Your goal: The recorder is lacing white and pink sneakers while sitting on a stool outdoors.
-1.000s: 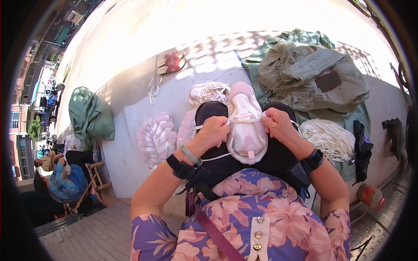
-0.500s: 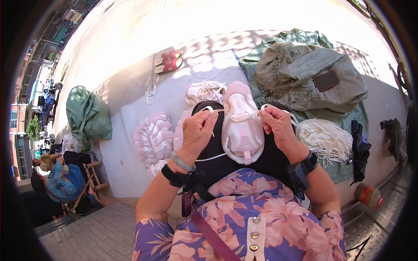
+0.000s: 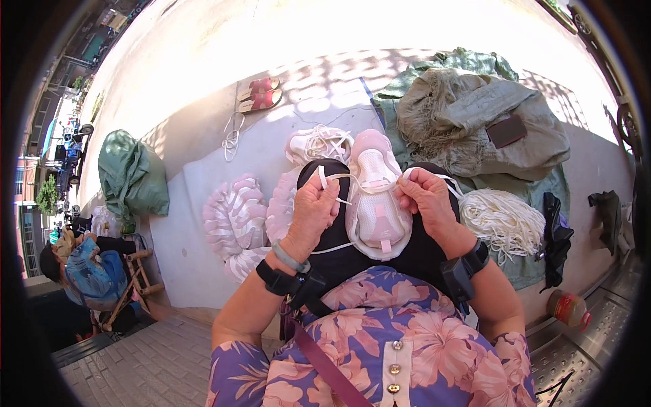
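A pale pink sneaker (image 3: 377, 197) lies on my lap, toe pointing away from me. My left hand (image 3: 313, 207) is closed on one end of its white shoelace (image 3: 337, 180) at the shoe's left side. My right hand (image 3: 425, 197) pinches the other lace end at the right side. The lace runs across the top of the shoe between both hands. Both wrists wear dark bands.
More pink sneakers (image 3: 235, 217) lie on a grey mat (image 3: 196, 251) to my left, one with white laces (image 3: 319, 144) ahead. A bundle of white laces (image 3: 503, 218) and olive sacks (image 3: 475, 115) sit right. Red sandals (image 3: 259, 93), a green bag (image 3: 131, 178), a seated person (image 3: 85, 261) and a bottle (image 3: 568, 308) surround.
Both hands drew the lace ends outward and slightly upward on the shoe; the lace now stretches tighter across its top. The shoe stays on my lap.
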{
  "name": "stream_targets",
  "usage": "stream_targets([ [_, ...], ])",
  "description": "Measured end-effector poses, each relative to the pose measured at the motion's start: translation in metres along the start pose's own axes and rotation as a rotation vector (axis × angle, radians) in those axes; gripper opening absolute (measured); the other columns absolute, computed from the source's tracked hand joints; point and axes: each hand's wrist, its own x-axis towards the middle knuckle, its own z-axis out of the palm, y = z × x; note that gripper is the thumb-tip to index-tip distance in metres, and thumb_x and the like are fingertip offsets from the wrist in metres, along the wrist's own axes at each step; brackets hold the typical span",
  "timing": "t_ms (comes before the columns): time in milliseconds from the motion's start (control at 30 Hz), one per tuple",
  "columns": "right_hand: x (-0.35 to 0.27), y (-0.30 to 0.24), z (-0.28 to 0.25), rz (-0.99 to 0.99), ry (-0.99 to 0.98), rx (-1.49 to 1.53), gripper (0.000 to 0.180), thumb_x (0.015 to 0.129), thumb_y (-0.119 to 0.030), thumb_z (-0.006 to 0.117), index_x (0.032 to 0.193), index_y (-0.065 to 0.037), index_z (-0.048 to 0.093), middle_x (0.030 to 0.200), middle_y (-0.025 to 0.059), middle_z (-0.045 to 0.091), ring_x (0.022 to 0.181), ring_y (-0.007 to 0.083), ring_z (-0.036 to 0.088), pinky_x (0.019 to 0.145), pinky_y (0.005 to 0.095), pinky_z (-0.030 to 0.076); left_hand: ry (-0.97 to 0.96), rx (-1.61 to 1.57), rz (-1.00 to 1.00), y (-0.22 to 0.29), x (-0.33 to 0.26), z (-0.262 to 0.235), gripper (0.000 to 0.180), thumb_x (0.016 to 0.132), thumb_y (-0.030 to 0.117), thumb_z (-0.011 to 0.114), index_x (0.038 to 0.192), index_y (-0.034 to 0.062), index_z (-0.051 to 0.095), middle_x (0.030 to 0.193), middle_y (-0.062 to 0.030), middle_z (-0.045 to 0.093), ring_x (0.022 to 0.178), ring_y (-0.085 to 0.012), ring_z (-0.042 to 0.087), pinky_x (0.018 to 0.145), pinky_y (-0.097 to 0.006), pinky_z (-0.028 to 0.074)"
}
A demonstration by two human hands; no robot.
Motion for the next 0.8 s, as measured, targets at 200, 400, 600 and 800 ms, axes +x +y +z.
stream_targets([
  [200,0.001,0.0,-0.001,-0.048,0.002,-0.081,0.011,0.089,-0.008,0.057,0.079,-0.004,0.058,0.07,0.0009,0.06,0.055,0.0035,0.05,0.052,0.0171,0.04,-0.069,0.042,-0.04,-0.001,-0.001,-0.005,0.013,0.09,0.02,0.06,0.088,0.0075,0.055,0.062,0.0005,0.057,0.047,-0.0055,0.051,0.042,-0.017,0.04],
  [400,0.004,0.014,-0.005,-0.236,0.02,-0.334,0.008,0.087,-0.006,0.057,0.08,-0.002,0.057,0.068,0.003,0.059,0.056,0.0083,0.051,0.052,0.0219,0.042,-0.098,0.034,-0.028,-0.007,0.0,-0.008,0.011,0.088,0.016,0.062,0.09,0.0064,0.057,0.066,-0.0014,0.06,0.051,-0.007,0.057,0.045,-0.018,0.045],
  [600,0.004,0.006,0.008,-0.78,0.122,-1.109,0.01,0.081,-0.009,0.059,0.077,-0.002,0.053,0.069,0.0112,0.057,0.061,0.0286,0.056,0.057,0.0342,0.045,-0.07,0.088,0.018,-0.007,0.001,-0.003,0.008,0.088,0.012,0.06,0.091,0.0059,0.057,0.068,-0.0007,0.059,0.052,-0.0064,0.055,0.046,-0.018,0.044],
  [800,0.009,0.019,0.008,-0.692,0.149,-1.009,0.015,0.079,-0.013,0.063,0.077,-0.003,0.052,0.067,0.0101,0.055,0.06,0.0278,0.055,0.056,0.0337,0.045,0.054,0.202,0.242,-0.023,0.014,0.007,0.008,0.085,0.004,0.059,0.092,0.0037,0.055,0.073,-0.0001,0.056,0.057,-0.0039,0.052,0.047,-0.018,0.043],
])
